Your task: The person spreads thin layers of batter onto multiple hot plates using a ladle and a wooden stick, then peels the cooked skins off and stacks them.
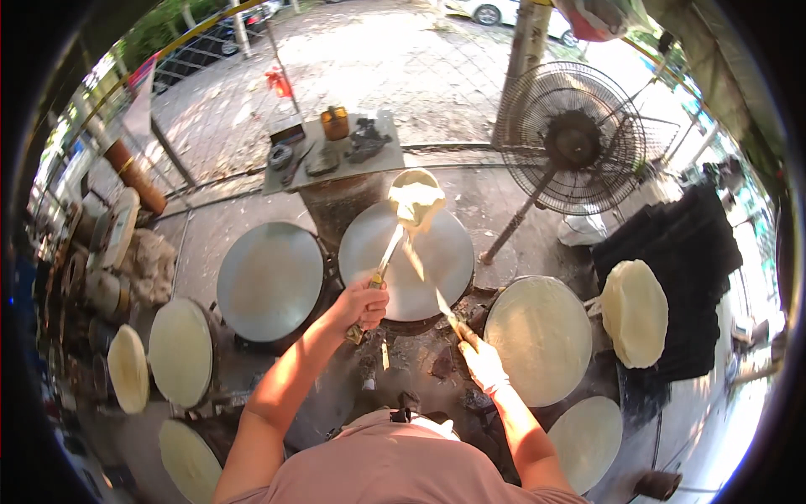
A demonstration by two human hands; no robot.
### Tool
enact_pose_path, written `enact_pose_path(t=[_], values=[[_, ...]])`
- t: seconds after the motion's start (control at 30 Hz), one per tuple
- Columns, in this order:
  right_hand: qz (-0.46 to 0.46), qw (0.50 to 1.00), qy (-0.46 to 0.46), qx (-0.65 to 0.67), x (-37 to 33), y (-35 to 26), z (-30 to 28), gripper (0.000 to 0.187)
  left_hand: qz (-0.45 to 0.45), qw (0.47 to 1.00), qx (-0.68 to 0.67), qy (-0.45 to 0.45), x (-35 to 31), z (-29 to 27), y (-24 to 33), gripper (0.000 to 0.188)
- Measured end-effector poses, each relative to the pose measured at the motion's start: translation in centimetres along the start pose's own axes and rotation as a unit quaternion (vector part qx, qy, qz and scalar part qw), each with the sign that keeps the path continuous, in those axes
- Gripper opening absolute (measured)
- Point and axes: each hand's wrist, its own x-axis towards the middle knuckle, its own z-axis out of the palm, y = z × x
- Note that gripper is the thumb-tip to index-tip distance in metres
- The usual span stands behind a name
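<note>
My left hand [363, 304] grips the handle of a long ladle [413, 200], whose bowl holds pale batter above the far edge of a round grey griddle [437, 277]. My right hand [482, 361], in a white glove, holds a thin long spatula [426, 281] that slants across the same griddle toward the ladle. The griddle's surface looks bare and grey.
Another bare griddle [269, 280] sits to the left. Griddles covered with pale thin sheets are at the right [539, 338], lower right [586, 441] and left [180, 351]. A stack of finished sheets [635, 312] lies on dark cloth. A standing fan [571, 139] and a small cluttered table [332, 147] stand beyond.
</note>
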Motion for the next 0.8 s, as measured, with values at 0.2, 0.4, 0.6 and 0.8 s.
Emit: enact_pose_path(t=[0.2,0.4,0.6,0.8], values=[[0.251,0.913,0.178,0.266,5.2,3.5,4.7,0.039,0.061,0.98,0.179,-0.059,12.0,-5.9,-5.0,0.014],[0.226,0.922,0.312,-0.017,9.4,6.2,12.0,0.04,0.101,0.836,0.54,0.013,19.5,-12.6,-9.6,0.025],[0.197,0.908,0.351,-0.115,12.0,7.2,13.6,0.039,0.096,0.687,0.718,0.064,21.8,-12.6,-3.9,0.024],[0.193,0.913,0.337,0.129,16.1,3.8,13.6,0.038,0.144,0.636,0.749,0.12,23.8,-16.5,-1.0,0.027]])
